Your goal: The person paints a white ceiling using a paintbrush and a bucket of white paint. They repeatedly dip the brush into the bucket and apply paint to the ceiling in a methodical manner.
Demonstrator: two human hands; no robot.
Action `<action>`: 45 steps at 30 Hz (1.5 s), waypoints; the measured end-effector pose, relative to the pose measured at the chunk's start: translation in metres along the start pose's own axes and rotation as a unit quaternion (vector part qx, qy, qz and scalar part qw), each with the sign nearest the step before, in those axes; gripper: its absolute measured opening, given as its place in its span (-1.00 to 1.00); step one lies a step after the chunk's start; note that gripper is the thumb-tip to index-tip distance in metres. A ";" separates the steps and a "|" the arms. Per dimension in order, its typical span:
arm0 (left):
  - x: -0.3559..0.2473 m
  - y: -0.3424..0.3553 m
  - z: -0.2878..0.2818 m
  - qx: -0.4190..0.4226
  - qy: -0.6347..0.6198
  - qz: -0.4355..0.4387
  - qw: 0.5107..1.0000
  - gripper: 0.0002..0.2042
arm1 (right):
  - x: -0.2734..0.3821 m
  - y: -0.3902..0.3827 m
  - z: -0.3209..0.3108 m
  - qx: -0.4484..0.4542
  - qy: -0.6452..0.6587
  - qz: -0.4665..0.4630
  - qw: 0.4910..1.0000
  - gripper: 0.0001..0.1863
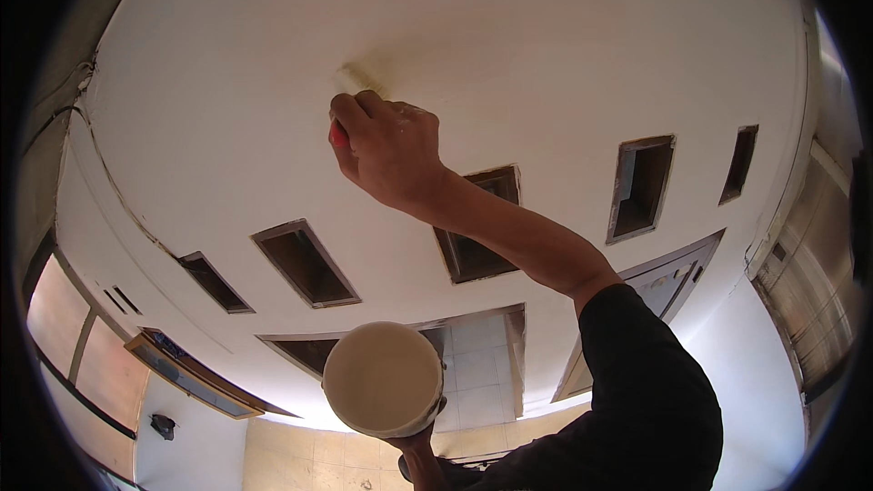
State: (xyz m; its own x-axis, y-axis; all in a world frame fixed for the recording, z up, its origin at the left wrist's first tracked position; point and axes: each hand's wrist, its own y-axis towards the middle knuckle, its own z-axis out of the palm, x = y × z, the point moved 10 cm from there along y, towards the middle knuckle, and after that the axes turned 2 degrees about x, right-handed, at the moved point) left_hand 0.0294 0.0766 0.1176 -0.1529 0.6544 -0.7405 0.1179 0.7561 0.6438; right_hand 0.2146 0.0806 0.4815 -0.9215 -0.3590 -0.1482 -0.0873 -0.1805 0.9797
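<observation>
My right hand [386, 147] is raised at the end of an outstretched arm, its fingers wrapped round a paintbrush [366, 80]. The pale bristles touch or nearly touch the whitish wall [564, 45], and a bit of red handle shows beside the fingers. Small white specks mark the back of this hand. Lower down, my left hand [420, 447] grips a round white bucket [382, 380] from below and its right side. The bucket's inside looks cream-coloured; I cannot tell how much paint is in it. Most of the left fingers are hidden behind the bucket.
Several framed rectangular openings [306, 262] run across the wall, one [642, 186] to the right of my arm. A cable [123, 200] hangs down the left side. Below are a doorway [486, 364], an open door [664, 277], a wood-edged frame [195, 373] and pale floor tiles [300, 459].
</observation>
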 end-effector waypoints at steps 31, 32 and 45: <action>0.028 0.014 0.029 -0.108 -0.462 -0.227 0.850 -0.35 | -0.031 -0.016 -0.086 0.008 0.052 0.044 0.998 -0.83; 0.033 0.014 0.028 -0.108 -0.468 -0.228 0.847 -0.34 | -0.022 -0.023 -0.085 0.031 0.087 0.054 0.994 -0.83; 0.115 -0.046 0.010 -0.138 -0.554 -0.254 0.781 -0.27 | 0.042 -0.195 -0.003 0.504 0.386 0.293 0.715 -0.82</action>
State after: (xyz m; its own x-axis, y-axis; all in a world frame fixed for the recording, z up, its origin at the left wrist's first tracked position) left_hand 0.0165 0.1170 0.0012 0.8500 -0.0054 -0.5267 0.0788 0.9900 0.1171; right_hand 0.1940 0.0982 0.2840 -0.4625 -0.5711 0.6782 -0.3575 0.8201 0.4468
